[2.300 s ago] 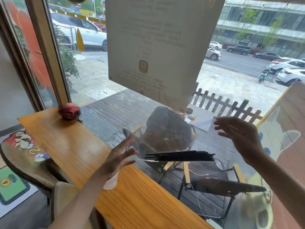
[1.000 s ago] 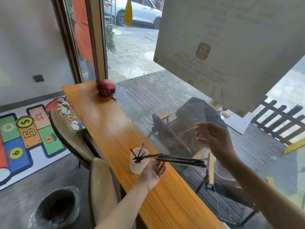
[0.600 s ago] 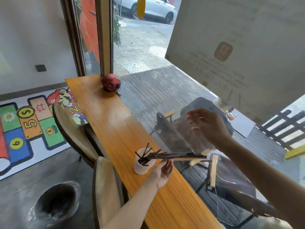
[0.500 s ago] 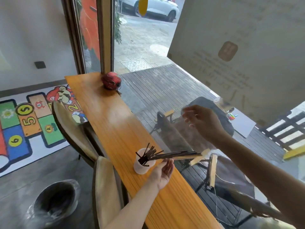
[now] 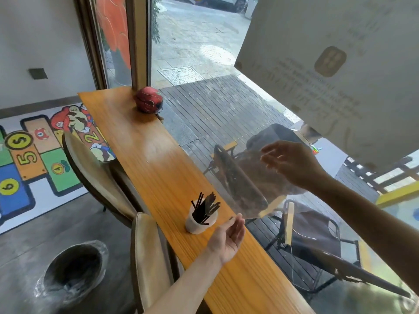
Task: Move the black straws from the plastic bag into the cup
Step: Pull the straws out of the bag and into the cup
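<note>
A white cup (image 5: 196, 225) stands on the narrow wooden counter (image 5: 158, 159) beside the window. Several black straws (image 5: 205, 207) stick up out of it, fanned and leaning right. The clear plastic bag (image 5: 244, 184) hangs tilted in the air right of the cup, and I see no straws inside it. My right hand (image 5: 292, 164) pinches the bag's upper end, raised above the counter's edge. My left hand (image 5: 229, 236) lies palm up just right of the cup, fingers loosely apart, its fingertips at the bag's lower corner.
A red helmet-shaped toy (image 5: 148, 103) sits at the counter's far end. Two padded chairs (image 5: 149, 257) (image 5: 90, 168) stand along the counter's left side. A lined bin (image 5: 72, 273) is on the floor at lower left. Window glass runs along the counter's right edge.
The straws lay level in the bag; they have slid out of its mouth into the cup. My right hand has lifted the bag's far end, and the bag now hangs without straws.
</note>
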